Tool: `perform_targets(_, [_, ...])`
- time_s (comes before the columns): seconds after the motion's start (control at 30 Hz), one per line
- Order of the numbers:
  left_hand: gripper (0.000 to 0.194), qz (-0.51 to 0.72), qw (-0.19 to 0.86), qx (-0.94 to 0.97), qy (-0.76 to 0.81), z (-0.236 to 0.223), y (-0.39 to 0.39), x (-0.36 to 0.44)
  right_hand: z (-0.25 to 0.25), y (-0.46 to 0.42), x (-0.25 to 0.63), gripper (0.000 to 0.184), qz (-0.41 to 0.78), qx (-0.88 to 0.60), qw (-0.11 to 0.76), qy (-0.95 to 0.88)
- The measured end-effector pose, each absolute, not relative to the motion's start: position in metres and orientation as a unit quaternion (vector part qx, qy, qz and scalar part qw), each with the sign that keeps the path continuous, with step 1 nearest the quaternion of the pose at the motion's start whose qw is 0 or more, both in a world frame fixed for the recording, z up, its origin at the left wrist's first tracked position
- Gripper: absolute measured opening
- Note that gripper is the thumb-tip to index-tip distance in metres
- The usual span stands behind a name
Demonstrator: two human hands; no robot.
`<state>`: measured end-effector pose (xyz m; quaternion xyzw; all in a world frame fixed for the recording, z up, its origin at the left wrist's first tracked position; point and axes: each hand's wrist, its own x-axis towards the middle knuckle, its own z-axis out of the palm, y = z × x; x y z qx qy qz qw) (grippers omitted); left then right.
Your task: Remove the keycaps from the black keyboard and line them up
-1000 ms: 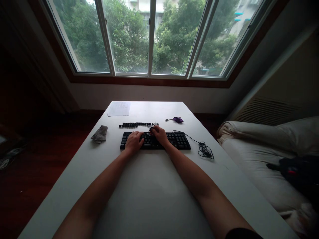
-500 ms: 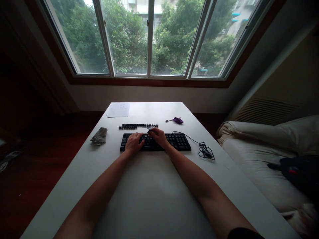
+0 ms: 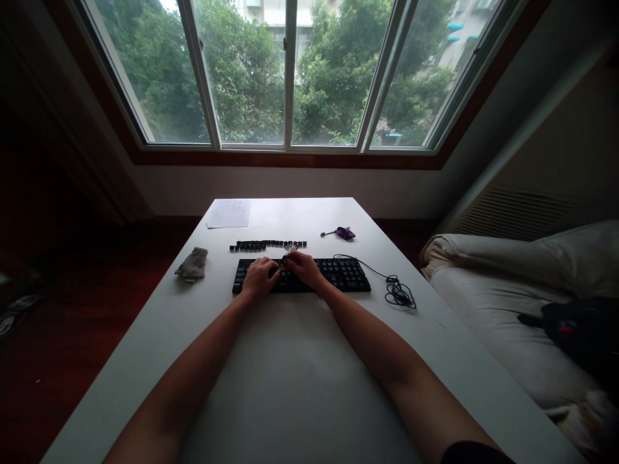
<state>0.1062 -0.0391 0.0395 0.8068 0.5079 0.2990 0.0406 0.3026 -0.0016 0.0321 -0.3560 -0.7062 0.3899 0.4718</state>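
Observation:
A black keyboard [image 3: 345,273] lies across the white table [image 3: 290,374]. My left hand [image 3: 258,278] rests on its left half, fingers curled down on the keys. My right hand [image 3: 302,267] sits over the middle keys, closed on a small metal tool [image 3: 289,250] whose tip points down at the keys. Just beyond the keyboard a row of loose black keycaps [image 3: 265,245] lies on the table.
A grey cloth [image 3: 192,265] lies left of the keyboard, a sheet of paper [image 3: 229,213] at the far left corner, a purple brush-like tool [image 3: 343,232] at the far right. The keyboard's coiled cable [image 3: 397,293] trails right. A bed with white bedding [image 3: 512,303] stands at the right.
My right hand with the metal tool has shifted slightly left along the keyboard, closer to my left hand. The left hand has stayed in place.

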Motion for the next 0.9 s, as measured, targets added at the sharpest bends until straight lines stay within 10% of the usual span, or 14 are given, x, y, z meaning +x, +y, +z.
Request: perform_targets(0.9, [0.016,0.284,0.034,0.812,0.509,0.0429,-0.0433,0.109,0.0285,0.005,0.3023,0.03,0.482,-0.341,0.451,-0.669])
